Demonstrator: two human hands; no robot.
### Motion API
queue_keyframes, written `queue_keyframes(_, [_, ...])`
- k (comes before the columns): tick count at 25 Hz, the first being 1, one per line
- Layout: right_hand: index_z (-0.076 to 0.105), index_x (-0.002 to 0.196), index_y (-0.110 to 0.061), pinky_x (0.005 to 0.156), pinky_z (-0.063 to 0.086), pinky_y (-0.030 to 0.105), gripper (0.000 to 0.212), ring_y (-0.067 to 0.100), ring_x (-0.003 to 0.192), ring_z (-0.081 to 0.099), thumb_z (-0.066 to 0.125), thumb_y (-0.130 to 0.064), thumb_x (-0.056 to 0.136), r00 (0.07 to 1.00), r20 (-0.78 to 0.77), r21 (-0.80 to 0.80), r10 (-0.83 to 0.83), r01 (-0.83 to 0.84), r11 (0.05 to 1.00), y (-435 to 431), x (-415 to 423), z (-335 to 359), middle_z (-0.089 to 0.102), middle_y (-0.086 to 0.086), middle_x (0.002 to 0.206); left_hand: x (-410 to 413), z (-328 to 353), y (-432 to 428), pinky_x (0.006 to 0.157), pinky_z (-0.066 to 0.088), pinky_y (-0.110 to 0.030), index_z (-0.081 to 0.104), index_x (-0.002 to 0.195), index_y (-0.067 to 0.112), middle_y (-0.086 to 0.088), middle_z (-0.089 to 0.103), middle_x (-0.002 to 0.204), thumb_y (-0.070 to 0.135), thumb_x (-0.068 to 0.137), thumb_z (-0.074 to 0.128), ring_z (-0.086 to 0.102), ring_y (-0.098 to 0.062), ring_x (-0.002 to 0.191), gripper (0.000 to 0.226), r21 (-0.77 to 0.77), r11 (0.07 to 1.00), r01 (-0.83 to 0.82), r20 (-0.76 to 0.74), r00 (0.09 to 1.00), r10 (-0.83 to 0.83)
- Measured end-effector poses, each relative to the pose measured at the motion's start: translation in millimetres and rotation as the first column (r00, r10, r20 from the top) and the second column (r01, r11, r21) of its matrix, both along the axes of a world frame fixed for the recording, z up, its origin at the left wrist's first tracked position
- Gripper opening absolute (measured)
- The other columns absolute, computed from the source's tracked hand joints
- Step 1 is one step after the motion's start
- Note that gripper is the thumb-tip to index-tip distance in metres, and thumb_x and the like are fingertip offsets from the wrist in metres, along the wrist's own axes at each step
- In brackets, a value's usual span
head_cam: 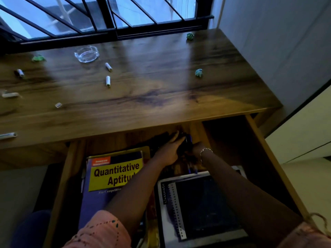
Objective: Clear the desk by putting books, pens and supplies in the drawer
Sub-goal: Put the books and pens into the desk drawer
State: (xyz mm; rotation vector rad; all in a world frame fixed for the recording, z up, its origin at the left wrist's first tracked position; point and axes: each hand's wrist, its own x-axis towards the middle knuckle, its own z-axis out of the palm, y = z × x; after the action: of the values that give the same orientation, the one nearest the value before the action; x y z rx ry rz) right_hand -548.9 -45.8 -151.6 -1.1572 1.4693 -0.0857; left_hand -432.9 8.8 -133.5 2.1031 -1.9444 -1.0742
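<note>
Wooden drawer (265,149): at its back we see the left hand (168,151) and right hand (197,149) together, clasping pens (187,140) (dark, blurred).

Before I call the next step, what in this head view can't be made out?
- What the left hand and right hand hold: dark, fingers cover it.
- Drawer right back corner: in shadow.
- Yellow book title: forearm crosses it.
- White cylinder at left edge: cut off, blurred.

Books (114,174), pens (188,140) inside open drawer (265,149)
</note>
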Motion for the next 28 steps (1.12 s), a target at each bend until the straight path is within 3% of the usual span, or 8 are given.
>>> queue_keyframes(1, [0.047, 0.123, 0.011, 0.069, 0.051, 0.035, 0.038, 0.030, 0.088, 0.062, 0.055, -0.006, 0.089, 0.999, -0.043, -0.029, 0.016, -0.017, 0.999, 0, 3, -1, 0.056, 0.025, 0.108, 0, -3, 1, 0.090, 0.049, -0.032, 0.009, 0.149, 0.031, 0.008, -0.012, 0.157, -0.012, 0.088, 0.038, 0.022, -0.024, 0.142, 0.081, 0.017, 0.999, 0.029, 0.028, 0.999, -0.029])
queue_keyframes(3, [0.044, 0.127, 0.008, 0.082, 0.048, 0.039, 0.038, 0.037, 0.111, 0.056, 0.049, -0.008, 0.093, 0.992, -0.113, -0.076, 0.053, -0.062, 0.995, 2, 9, -2, 0.055, 0.026, 0.118, -2, -9, 5, 0.097, 0.046, -0.038, 0.004, 0.148, 0.036, 0.010, -0.013, 0.157, -0.009, 0.090, 0.040, 0.023, -0.026, 0.141, 0.082, -0.002, 0.999, 0.050, 0.028, 0.998, -0.050])
queue_keyframes(6, [0.042, 0.129, 0.004, 0.074, 0.048, 0.036, 0.041, 0.037, 0.114, 0.055, 0.044, -0.022, 0.097, 0.979, -0.193, -0.102, 0.059, -0.080, 0.992, 4, 15, -2, 0.055, 0.023, 0.116, -2, -15, 7, 0.114, 0.022, -0.034, 0.020, 0.148, 0.030, 0.003, 0.005, 0.159, 0.021, 0.099, 0.042, 0.017, -0.022, 0.144, 0.055, -0.054, 0.998, -0.014, -0.090, 0.996, 0.009])
queue_keyframes(9, [0.046, 0.129, 0.000, 0.091, 0.044, 0.035, 0.046, 0.035, 0.121, 0.050, 0.042, -0.033, 0.097, 0.944, -0.319, -0.201, 0.085, -0.155, 0.967, 3, 13, -5, 0.050, 0.022, 0.132, -2, -21, 5, 0.118, 0.009, -0.042, 0.006, 0.148, 0.038, 0.011, -0.006, 0.158, 0.035, 0.094, 0.050, -0.003, -0.024, 0.145, 0.069, 0.027, 1.000, 0.009, 0.029, 1.000, -0.010])
queue_keyframes(11, [0.050, 0.125, -0.004, 0.094, 0.043, 0.035, 0.041, 0.034, 0.120, 0.051, 0.045, -0.032, 0.096, 0.913, -0.390, -0.241, 0.116, -0.222, 0.945, 1, 10, -7, 0.052, 0.021, 0.130, -2, -23, 3, 0.118, 0.009, -0.045, 0.001, 0.147, 0.040, 0.015, -0.012, 0.156, 0.029, 0.093, 0.053, -0.009, -0.026, 0.145, 0.076, 0.049, 0.999, 0.009, 0.092, 0.996, -0.013])
queue_keyframes(15, [0.053, 0.119, -0.005, 0.090, 0.046, 0.035, 0.031, 0.035, 0.116, 0.055, 0.051, -0.022, 0.093, 0.881, -0.447, -0.309, 0.152, -0.312, 0.898, -2, 0, -4, 0.057, 0.020, 0.123, -6, -26, 1, 0.118, 0.007, -0.037, 0.004, 0.150, 0.032, 0.009, -0.017, 0.157, 0.010, 0.094, 0.049, -0.008, -0.027, 0.145, 0.075, 0.008, 0.996, 0.094, 0.250, 0.964, -0.093])
queue_keyframes(20, [0.058, 0.118, -0.007, 0.088, 0.047, 0.036, 0.030, 0.037, 0.116, 0.054, 0.051, -0.017, 0.091, 0.841, -0.506, -0.339, 0.193, -0.399, 0.852, -3, -12, -3, 0.059, 0.020, 0.123, -11, -27, -1, 0.117, 0.015, -0.040, -0.005, 0.150, 0.025, 0.008, -0.020, 0.156, -0.007, 0.092, 0.038, -0.008, -0.027, 0.145, 0.079, 0.023, 0.999, 0.031, 0.274, 0.961, -0.036])
queue_keyframes(28, [0.060, 0.114, -0.005, 0.088, 0.047, 0.036, 0.029, 0.035, 0.114, 0.056, 0.056, -0.017, 0.088, 0.799, -0.536, -0.236, 0.272, -0.452, 0.860, 2, -22, -10, 0.059, 0.020, 0.121, -7, -31, 5, 0.118, -0.006, -0.033, -0.009, 0.149, 0.015, -0.001, -0.019, 0.157, -0.010, 0.089, 0.039, -0.013, -0.017, 0.145, 0.081, -0.083, 0.992, 0.092, 0.334, 0.941, -0.059])
